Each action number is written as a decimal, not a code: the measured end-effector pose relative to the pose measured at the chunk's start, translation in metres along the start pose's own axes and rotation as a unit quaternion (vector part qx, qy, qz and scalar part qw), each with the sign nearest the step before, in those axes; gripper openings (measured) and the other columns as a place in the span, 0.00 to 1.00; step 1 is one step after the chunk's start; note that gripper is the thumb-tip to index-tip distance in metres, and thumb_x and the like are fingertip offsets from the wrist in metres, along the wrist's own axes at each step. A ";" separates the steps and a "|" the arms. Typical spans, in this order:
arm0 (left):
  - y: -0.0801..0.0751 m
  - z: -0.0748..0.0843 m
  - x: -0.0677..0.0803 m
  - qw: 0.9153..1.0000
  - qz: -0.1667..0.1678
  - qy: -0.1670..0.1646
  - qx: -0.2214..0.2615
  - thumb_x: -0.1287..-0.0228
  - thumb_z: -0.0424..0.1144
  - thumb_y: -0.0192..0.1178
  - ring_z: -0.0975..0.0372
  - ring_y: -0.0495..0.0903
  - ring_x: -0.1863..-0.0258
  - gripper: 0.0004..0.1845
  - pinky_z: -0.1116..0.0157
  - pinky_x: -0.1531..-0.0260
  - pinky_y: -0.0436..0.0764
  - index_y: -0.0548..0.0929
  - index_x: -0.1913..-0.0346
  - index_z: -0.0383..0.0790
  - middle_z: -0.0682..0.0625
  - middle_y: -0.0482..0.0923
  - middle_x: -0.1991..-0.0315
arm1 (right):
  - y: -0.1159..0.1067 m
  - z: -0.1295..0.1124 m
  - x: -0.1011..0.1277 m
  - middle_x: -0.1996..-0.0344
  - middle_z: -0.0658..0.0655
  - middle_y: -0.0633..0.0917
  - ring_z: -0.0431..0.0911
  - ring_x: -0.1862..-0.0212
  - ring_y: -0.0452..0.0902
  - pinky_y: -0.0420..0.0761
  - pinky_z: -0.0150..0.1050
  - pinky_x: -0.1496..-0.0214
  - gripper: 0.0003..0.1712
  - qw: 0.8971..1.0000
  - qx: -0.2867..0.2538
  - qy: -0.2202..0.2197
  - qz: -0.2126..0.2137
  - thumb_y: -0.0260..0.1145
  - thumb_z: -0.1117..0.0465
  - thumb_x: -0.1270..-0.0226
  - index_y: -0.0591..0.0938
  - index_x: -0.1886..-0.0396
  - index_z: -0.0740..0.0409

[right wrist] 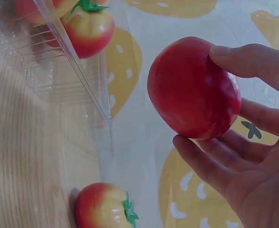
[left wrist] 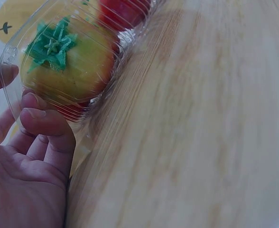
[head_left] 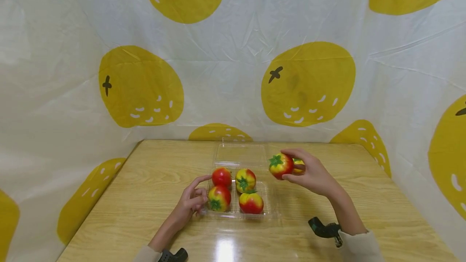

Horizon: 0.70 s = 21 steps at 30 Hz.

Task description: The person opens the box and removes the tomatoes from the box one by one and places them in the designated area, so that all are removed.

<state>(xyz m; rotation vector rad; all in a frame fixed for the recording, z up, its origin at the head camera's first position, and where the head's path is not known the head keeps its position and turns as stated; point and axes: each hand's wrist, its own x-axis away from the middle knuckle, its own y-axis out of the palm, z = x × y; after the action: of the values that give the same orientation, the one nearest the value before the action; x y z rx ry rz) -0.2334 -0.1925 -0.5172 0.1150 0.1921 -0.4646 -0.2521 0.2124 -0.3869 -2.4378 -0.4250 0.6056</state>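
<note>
We had our right hand (head_left: 314, 175) raised just to the right of the clear plastic clamshell tray (head_left: 271, 207), with thumb and fingers curled round a red-and-yellow tomato (head_left: 280, 165), its green calyx turned toward the tray; the right wrist view showed the same tomato (right wrist: 194, 88) pinched between the thumb above and the fingers below, clear of the table. Behind it, on the wooden table (head_left: 145, 197), lay another tomato (head_left: 299, 166), mostly hidden by our hand. Our left hand (head_left: 191, 201) rested at the tray's left edge, the forefinger stretched along the rim and the other fingers loosely curled against its wall; from the left wrist view the fingertips (left wrist: 40, 114) touched the ribbed plastic wall (left wrist: 11, 57), though we could not tell whether they truly gripped it or merely steadied it. Four tomatoes already sat in the tray: one at the back left (head_left: 221, 176), one at the back right (head_left: 245, 180), one at the front left (head_left: 219, 198) and one at the front right (head_left: 251, 203). We judged ourselves to be midway through loading, carrying a fifth fruit in. The next move seemed to call for lowering it into whatever room remained beside the four, while the left hand kept the light tray from sliding.
</note>
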 end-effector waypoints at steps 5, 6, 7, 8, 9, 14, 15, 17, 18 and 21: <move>0.000 0.000 0.000 1.000 0.000 0.000 0.005 0.31 0.27 0.51 0.68 0.68 0.82 0.35 0.72 0.88 0.69 0.58 0.22 0.32 0.56 0.70 0.71 | -0.002 0.003 0.001 0.37 0.66 0.78 0.61 0.42 0.80 0.88 0.46 0.47 0.38 1.000 0.002 0.002 0.010 0.78 0.64 0.40 0.75 0.31 0.65; 0.000 0.000 0.000 1.000 0.000 0.000 0.007 0.31 0.27 0.51 0.68 0.68 0.82 0.35 0.72 0.88 0.68 0.58 0.22 0.32 0.55 0.70 0.71 | -0.003 0.004 0.001 0.37 0.66 0.78 0.60 0.43 0.80 0.88 0.45 0.47 0.38 1.000 0.005 0.002 0.011 0.78 0.64 0.40 0.75 0.31 0.65; 0.000 -0.001 0.000 1.000 0.000 0.001 0.007 0.31 0.27 0.51 0.68 0.68 0.82 0.35 0.72 0.88 0.68 0.58 0.22 0.32 0.55 0.70 0.72 | -0.003 0.004 0.001 0.37 0.66 0.78 0.60 0.43 0.80 0.88 0.44 0.48 0.38 1.000 0.008 0.001 0.013 0.78 0.63 0.40 0.75 0.31 0.64; 0.001 -0.001 0.000 1.000 0.001 0.001 0.008 0.31 0.27 0.52 0.68 0.67 0.82 0.35 0.72 0.88 0.68 0.58 0.22 0.32 0.55 0.70 0.72 | -0.003 0.005 0.001 0.37 0.65 0.79 0.59 0.43 0.80 0.88 0.43 0.48 0.37 1.000 0.011 0.001 0.014 0.78 0.63 0.39 0.75 0.31 0.64; 0.001 -0.001 0.000 1.000 0.002 0.001 0.008 0.31 0.27 0.52 0.68 0.67 0.82 0.35 0.72 0.88 0.68 0.58 0.22 0.32 0.55 0.70 0.72 | -0.004 0.006 0.000 0.37 0.65 0.79 0.59 0.44 0.81 0.88 0.43 0.48 0.38 1.000 0.014 0.000 0.016 0.78 0.62 0.39 0.75 0.31 0.63; 0.001 0.000 0.000 1.000 0.005 0.002 0.005 0.31 0.27 0.52 0.67 0.66 0.82 0.34 0.71 0.88 0.68 0.59 0.22 0.32 0.55 0.70 0.72 | -0.004 0.009 0.000 0.37 0.64 0.80 0.57 0.44 0.81 0.87 0.39 0.48 0.38 1.000 0.021 -0.002 0.020 0.78 0.61 0.39 0.75 0.31 0.63; 0.001 0.000 0.000 1.000 0.004 0.002 0.004 0.31 0.27 0.52 0.67 0.66 0.82 0.34 0.71 0.88 0.68 0.59 0.22 0.32 0.54 0.70 0.72 | -0.004 0.010 0.000 0.37 0.64 0.80 0.57 0.44 0.81 0.87 0.38 0.48 0.38 1.000 0.021 -0.003 0.020 0.78 0.61 0.39 0.75 0.31 0.63; 0.001 0.000 0.000 1.000 0.004 0.003 0.003 0.31 0.27 0.52 0.66 0.66 0.82 0.34 0.71 0.89 0.68 0.59 0.23 0.31 0.54 0.69 0.72 | -0.004 0.011 0.000 0.37 0.64 0.80 0.57 0.44 0.81 0.87 0.36 0.48 0.38 1.000 0.019 -0.004 0.021 0.78 0.61 0.39 0.75 0.31 0.63; 0.001 0.001 0.000 1.000 0.004 0.003 0.001 0.31 0.27 0.52 0.66 0.66 0.82 0.34 0.71 0.89 0.68 0.58 0.23 0.31 0.54 0.69 0.72 | -0.004 0.012 0.000 0.37 0.64 0.79 0.57 0.44 0.80 0.86 0.35 0.47 0.38 1.000 0.018 -0.004 0.022 0.78 0.61 0.39 0.75 0.31 0.63; 0.001 0.002 0.000 1.000 0.006 0.000 -0.002 0.31 0.27 0.51 0.66 0.66 0.82 0.34 0.71 0.89 0.68 0.58 0.23 0.31 0.54 0.69 0.72 | -0.005 0.012 0.000 0.37 0.64 0.79 0.58 0.43 0.80 0.86 0.35 0.47 0.38 1.000 0.014 -0.002 0.025 0.78 0.61 0.39 0.75 0.31 0.63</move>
<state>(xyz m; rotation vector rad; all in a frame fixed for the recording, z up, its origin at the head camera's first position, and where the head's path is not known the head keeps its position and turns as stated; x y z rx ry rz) -0.2325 -0.1917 -0.5153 0.1120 0.1916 -0.4532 -0.2592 0.2217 -0.3925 -2.4262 -0.3557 0.6326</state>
